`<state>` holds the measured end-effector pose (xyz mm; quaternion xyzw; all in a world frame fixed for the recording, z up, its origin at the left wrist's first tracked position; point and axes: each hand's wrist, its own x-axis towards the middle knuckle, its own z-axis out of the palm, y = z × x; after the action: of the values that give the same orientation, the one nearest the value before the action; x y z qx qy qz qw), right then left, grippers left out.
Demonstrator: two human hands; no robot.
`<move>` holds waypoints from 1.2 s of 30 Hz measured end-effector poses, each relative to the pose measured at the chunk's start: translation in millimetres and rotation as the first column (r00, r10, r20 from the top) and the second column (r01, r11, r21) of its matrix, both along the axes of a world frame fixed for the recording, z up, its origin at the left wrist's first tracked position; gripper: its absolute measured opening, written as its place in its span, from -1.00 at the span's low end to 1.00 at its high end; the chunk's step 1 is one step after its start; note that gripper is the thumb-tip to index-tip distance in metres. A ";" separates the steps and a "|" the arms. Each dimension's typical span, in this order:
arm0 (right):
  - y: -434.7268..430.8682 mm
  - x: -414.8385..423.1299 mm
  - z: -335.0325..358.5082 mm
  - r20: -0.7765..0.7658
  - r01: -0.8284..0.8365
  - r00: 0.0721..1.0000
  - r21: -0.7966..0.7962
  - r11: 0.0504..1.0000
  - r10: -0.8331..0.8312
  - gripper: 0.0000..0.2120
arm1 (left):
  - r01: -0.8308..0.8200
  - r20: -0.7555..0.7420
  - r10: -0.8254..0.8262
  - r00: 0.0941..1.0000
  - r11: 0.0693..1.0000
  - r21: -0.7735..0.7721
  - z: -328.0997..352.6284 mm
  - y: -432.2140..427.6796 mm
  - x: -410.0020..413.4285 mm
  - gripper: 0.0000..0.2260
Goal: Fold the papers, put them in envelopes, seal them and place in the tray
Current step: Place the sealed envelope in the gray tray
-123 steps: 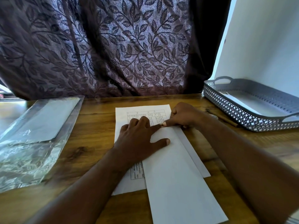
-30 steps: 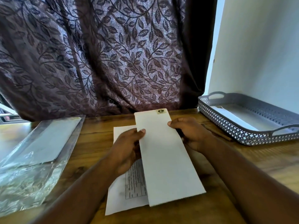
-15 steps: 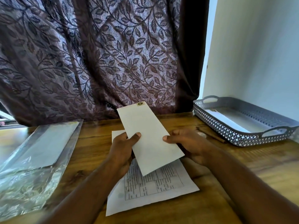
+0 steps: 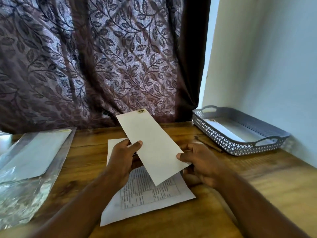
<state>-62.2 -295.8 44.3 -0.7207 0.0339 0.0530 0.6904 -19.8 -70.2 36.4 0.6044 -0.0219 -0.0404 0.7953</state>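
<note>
A long white envelope (image 4: 151, 143) is lifted above the table, tilted with its far end up and to the left. My left hand (image 4: 122, 157) pinches its left edge with the thumb on top. My right hand (image 4: 199, 162) grips its lower right edge, thumb on the front. Under them a printed sheet of paper (image 4: 147, 198) lies flat on the wooden table (image 4: 257, 177). The grey perforated tray (image 4: 214, 133) stands at the right by the wall, with a white envelope (image 4: 223, 131) lying inside it.
A clear plastic bag (image 4: 32, 162) holding white envelopes lies at the left of the table. A thin brown stick-like thing (image 4: 208, 143) lies beside the tray. A patterned curtain (image 4: 96, 59) hangs behind, and a white wall (image 4: 265, 57) stands to the right.
Both hands have lifted the envelope off the sheet and turned it to slant left. The printed sheet now lies uncovered on the table.
</note>
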 end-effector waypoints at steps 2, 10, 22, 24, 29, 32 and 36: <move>-12.3 -2.8 3.8 0.044 0.039 0.998 0.023 0.999 -0.040 -0.80 | 0.077 0.003 -0.077 0.997 0.997 -0.025 3.1 -3.2 -7.7 -0.79; -126.0 -15.4 40.9 0.248 0.489 0.846 -0.013 0.872 -0.471 -0.83 | 0.374 -0.007 -0.374 0.927 0.927 0.019 12.3 -53.3 -45.7 -0.64; -223.9 15.5 68.5 0.222 0.665 0.747 -0.259 0.701 -0.627 -0.88 | 0.624 -0.071 -0.628 0.775 0.778 -0.074 16.7 -174.7 -87.1 -0.59; -225.5 23.7 71.3 0.220 0.639 0.768 -0.331 0.694 -0.602 -0.84 | 0.640 -0.070 -0.645 0.761 0.764 -0.081 12.6 -185.5 -88.6 -0.58; -227.1 46.4 70.5 0.174 0.555 0.822 -0.459 0.693 -0.543 -0.76 | 0.664 -0.046 -0.667 0.744 0.745 -0.064 -1.4 -191.8 -86.0 -0.56; -225.0 56.1 67.5 0.151 0.490 0.844 -0.606 0.627 -0.514 -0.84 | 0.679 -0.024 -0.681 0.732 0.732 -0.057 -4.4 -191.8 -84.3 -0.61; -218.0 64.7 68.2 0.123 0.429 0.855 -0.713 0.554 -0.503 -0.71 | 0.684 -0.011 -0.686 0.728 0.727 -0.063 -7.4 -191.9 -81.5 -0.65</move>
<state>2.5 -513.8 112.5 -0.8927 0.2742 -0.1153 0.3387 -101.3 -262.1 29.0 0.5311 -0.2309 -0.3401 0.7409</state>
